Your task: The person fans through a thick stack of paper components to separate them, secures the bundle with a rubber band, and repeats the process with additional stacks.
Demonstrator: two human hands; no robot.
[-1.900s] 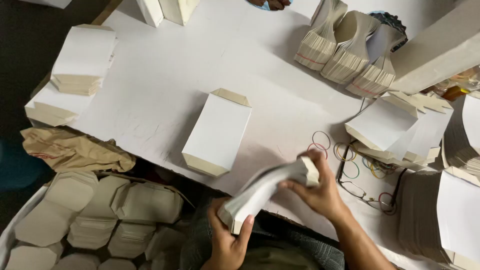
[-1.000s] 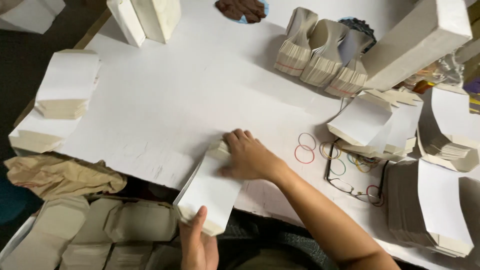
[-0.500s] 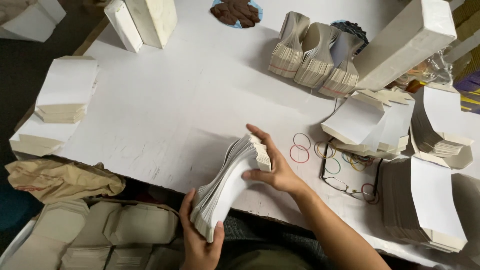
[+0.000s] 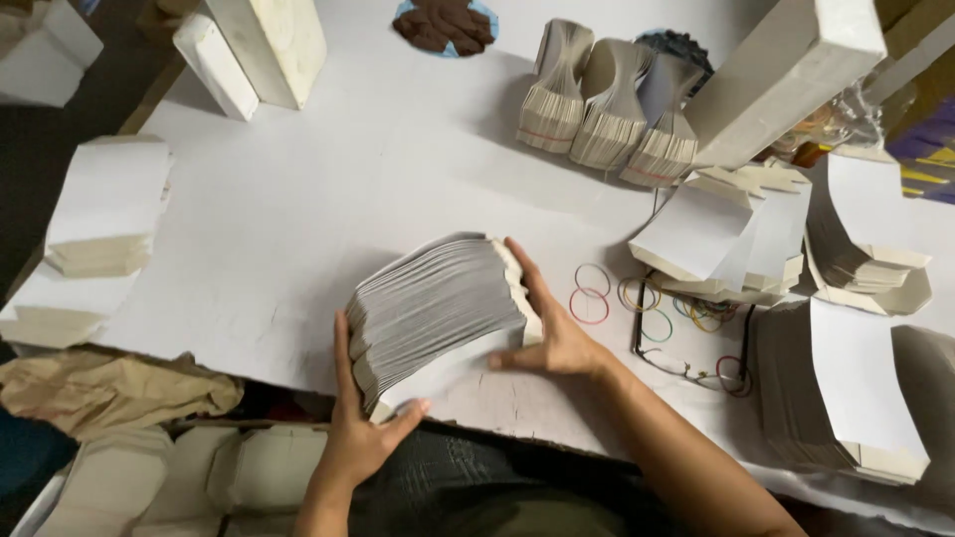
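Note:
A thick stack of flat white paper bags (image 4: 438, 303) stands on edge on the white table (image 4: 298, 199), fanned so its many grey edges face up. My left hand (image 4: 360, 428) clasps the stack's near left end, thumb under the bottom sheet. My right hand (image 4: 552, 333) presses on the far right end, fingers stretched along the stack's side. Both hands squeeze the stack between them near the table's front edge.
Loose rubber bands (image 4: 597, 293) and a pair of glasses (image 4: 686, 348) lie right of the stack. More bag stacks sit at the left (image 4: 104, 204), right (image 4: 846, 388) and back, with banded bundles (image 4: 607, 109). White blocks (image 4: 264, 45) stand at the back left.
The stack lay flat under my right hand a second ago. Both hands have since tipped it up onto its edge and squared it, the sheets now fanned upward.

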